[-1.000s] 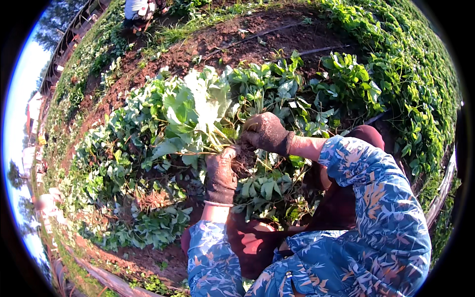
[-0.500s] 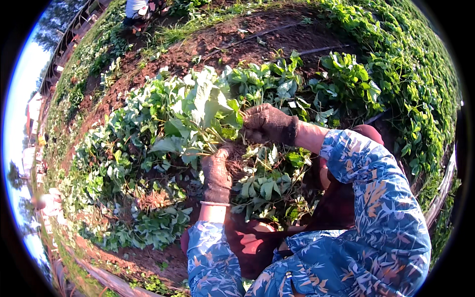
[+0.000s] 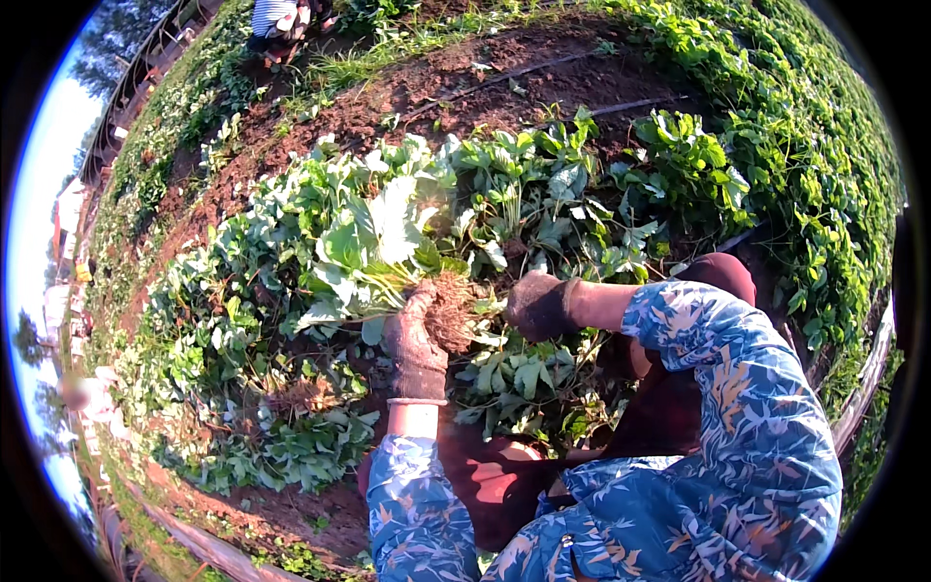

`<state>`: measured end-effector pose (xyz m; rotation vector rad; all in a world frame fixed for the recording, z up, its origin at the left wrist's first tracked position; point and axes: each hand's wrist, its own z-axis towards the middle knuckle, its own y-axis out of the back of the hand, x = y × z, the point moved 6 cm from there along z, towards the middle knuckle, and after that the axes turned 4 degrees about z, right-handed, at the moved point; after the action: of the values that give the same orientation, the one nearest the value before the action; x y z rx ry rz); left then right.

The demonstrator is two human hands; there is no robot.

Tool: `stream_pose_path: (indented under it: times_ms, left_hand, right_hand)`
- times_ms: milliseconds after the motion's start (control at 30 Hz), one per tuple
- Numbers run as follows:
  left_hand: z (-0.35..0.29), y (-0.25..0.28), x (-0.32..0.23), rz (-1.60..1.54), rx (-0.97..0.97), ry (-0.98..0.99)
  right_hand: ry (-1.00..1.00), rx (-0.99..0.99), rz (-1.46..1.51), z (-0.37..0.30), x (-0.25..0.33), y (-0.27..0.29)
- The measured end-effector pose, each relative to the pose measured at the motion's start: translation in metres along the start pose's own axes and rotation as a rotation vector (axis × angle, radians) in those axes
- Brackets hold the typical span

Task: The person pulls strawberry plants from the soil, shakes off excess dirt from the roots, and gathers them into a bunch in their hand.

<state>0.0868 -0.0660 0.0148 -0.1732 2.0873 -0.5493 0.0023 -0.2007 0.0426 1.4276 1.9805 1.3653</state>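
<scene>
My left hand (image 3: 415, 344), in a dirty brown glove, is closed round the stems of a bunch of leafy plants (image 3: 373, 254). Their broad green leaves, like strawberry leaves, point up and to the left. A brown clump of bare roots (image 3: 449, 312) sticks out on the right side of that hand. Just right of the roots, apart from them, is my right hand (image 3: 539, 306) in a matching glove. Its fingers are curled in, and whatever may be inside them is hidden.
Cut or pulled leafy plants (image 3: 281, 451) lie heaped round my hands and before my knees. Beyond is a strip of bare reddish soil (image 3: 465, 73) with a thin dark line across it. Dense green plants (image 3: 815, 194) grow at the right. Another person (image 3: 281, 24) is at the far upper left.
My right hand has drawn away from the bunch, down and to the right. The root clump now shows plainly beside my left hand, which keeps its hold and has shifted slightly left.
</scene>
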Motion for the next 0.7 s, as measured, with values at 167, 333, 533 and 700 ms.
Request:
stream_pose_path:
  times_ms: [167,333,533,700]
  left_hand:
    - [0.004,0.009,0.014,0.062,0.009,0.124]
    - [0.006,0.009,-0.001,-0.034,0.076,-0.023]
    - [0.014,0.009,-0.044,-0.238,0.184,-0.163]
    - [0.011,0.011,-0.058,-0.250,0.221,-0.176]
  right_hand:
    - [0.114,-1.121,0.102,-0.031,-0.016,0.075]
    - [0.201,-0.858,0.119,-0.022,-0.014,0.027]
    - [-0.318,-0.366,0.395,0.045,-0.094,-0.095]
    - [-0.546,-0.237,0.104,0.121,-0.213,-0.139]
